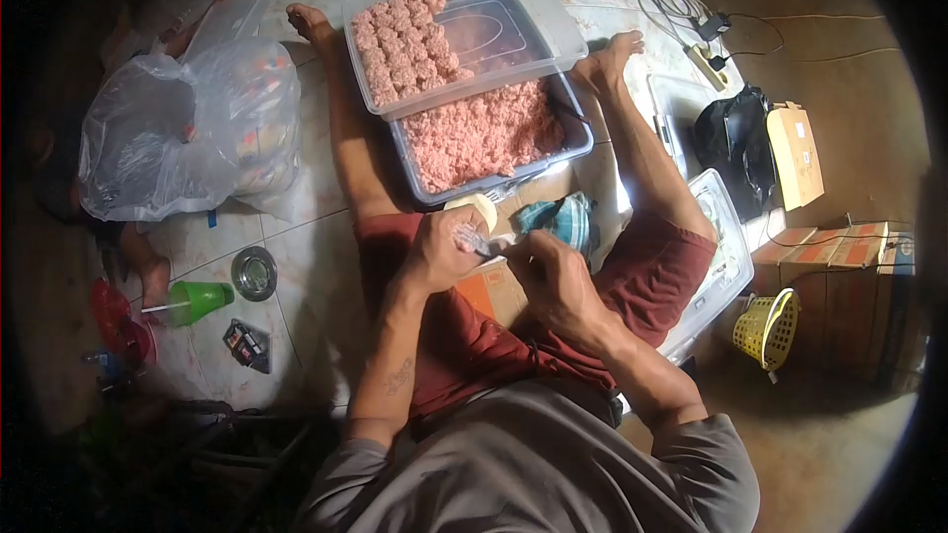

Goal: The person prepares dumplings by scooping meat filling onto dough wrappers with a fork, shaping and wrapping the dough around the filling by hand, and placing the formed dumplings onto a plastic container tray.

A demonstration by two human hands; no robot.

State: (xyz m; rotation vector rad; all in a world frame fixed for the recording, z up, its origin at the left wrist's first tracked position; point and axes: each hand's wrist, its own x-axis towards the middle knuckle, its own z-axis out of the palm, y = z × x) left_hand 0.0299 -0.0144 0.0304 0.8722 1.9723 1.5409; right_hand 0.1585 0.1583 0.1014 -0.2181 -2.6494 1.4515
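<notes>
My left hand (441,245) is closed around a small shiny metallic or clear item (478,240) above my lap. Close on its right, my right hand (553,276) has its fingers pinched by the same item; what they hold is too small to make out. Beyond my hands, a blue-rimmed tub (587,143) holds pink minced stuff (484,133). A clear tray (565,39) rests across the tub's far part, with rows of pink lumps (400,44) on its left side. A teal checked cloth (558,222) and a pale round object (472,209) lie just past my hands.
Plastic bags (197,128), a metal dish (255,273) and a green cup (200,302) are at left, near another person's foot (155,279). At right are a black bag (736,148), a clear lid (726,237), a yellow basket (766,329), boxes (834,246) and cables (671,0).
</notes>
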